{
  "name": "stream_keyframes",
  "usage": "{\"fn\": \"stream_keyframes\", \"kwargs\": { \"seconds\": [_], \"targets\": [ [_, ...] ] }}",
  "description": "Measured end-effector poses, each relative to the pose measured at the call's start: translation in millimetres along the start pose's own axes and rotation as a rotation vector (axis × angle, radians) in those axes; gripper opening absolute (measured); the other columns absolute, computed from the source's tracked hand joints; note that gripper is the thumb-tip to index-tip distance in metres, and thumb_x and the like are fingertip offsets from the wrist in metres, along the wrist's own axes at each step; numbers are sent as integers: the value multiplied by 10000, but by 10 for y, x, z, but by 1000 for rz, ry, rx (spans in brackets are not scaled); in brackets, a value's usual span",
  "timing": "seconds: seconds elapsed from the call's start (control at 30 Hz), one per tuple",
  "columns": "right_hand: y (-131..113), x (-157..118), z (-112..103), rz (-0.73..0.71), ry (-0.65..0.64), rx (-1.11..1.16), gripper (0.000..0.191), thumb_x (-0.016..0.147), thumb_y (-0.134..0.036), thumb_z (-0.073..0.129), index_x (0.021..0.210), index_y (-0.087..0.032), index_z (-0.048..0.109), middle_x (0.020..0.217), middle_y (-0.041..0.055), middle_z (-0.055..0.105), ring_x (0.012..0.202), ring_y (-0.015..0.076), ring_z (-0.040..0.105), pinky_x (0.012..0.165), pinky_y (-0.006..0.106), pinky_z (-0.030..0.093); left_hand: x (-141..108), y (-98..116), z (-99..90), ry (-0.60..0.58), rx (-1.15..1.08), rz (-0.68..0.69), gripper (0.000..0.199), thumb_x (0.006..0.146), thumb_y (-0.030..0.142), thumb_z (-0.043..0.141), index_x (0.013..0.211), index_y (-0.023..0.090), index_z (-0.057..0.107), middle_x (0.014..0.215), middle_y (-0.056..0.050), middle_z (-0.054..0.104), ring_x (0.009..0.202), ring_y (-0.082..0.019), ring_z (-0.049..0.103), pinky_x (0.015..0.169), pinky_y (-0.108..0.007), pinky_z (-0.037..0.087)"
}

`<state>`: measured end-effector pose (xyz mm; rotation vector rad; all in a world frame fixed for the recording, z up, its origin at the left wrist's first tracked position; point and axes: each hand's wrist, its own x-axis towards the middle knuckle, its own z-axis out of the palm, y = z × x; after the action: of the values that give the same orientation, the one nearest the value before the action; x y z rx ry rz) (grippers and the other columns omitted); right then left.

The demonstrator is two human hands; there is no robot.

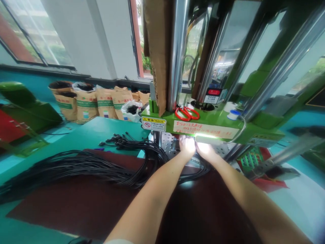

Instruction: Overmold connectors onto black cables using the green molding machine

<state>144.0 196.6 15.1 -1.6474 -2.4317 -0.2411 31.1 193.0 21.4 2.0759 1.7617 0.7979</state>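
Observation:
Under the green press plate (162, 119), my left hand (187, 146) and my right hand (206, 151) are close together over the metal work area. Strong light from the lamp (210, 139) washes out both hands. The fingers look bent and closed, but whatever they hold is hidden by glare and by the plate. A bundle of black cables (106, 167) runs from the left and loops beneath my forearms close to the hands. Left of my left hand is a perforated metal plate (167, 144).
Red-handled scissors (187, 114) and a blue-and-white spool (234, 115) rest on the press plate. Steel columns (178, 57) rise from it. Paper sacks (87, 105) of black material stand along the wall. A dark brown sheet (71, 203) covers part of the green table (119, 126).

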Motion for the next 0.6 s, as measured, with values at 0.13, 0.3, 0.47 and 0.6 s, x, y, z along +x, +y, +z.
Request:
{"fn": "stream_keyframes", "kwargs": {
  "seconds": [0.13, 0.3, 0.47, 0.6],
  "targets": [
    [-5, 11, 25, 10, -7, 2, 287, 878, -140, 324, 945, -95, 599, 960, 164, 634, 920, 244, 576, 868, 356, 412, 3, -7, 14, -3, 31, -7, 290, 784, 104, 380, 921, 85, 635, 930, -167, 614, 1034, -279, 457, 934, -393, 290],
    [-29, 25, -8, 16, -11, 4, 300, 874, -114, 315, 976, -102, 597, 969, 152, 638, 923, 243, 577, 867, 367, 409, 43, 20, 0, -11, 106, -16, 306, 805, 129, 364, 888, 90, 656, 891, -146, 636, 985, -264, 501, 906, -399, 331],
    [-14, 1, -52, 14, -24, 5, 318, 876, -116, 317, 1039, -124, 590, 996, 130, 641, 957, 230, 574, 885, 356, 397, 115, 4, -36, -46, 156, 6, 309, 822, 167, 373, 921, 125, 663, 898, -132, 646, 957, -248, 538, 859, -374, 385],
    [44, -68, -103, -21, -68, 21, 319, 891, -228, 369, 1121, -114, 558, 1078, 144, 614, 1028, 240, 545, 901, 354, 387, 150, -146, -120, -121, 175, 81, 330, 842, 247, 371, 1047, 160, 615, 1044, -123, 617, 1003, -243, 533, 841, -360, 408]
  ]
}}
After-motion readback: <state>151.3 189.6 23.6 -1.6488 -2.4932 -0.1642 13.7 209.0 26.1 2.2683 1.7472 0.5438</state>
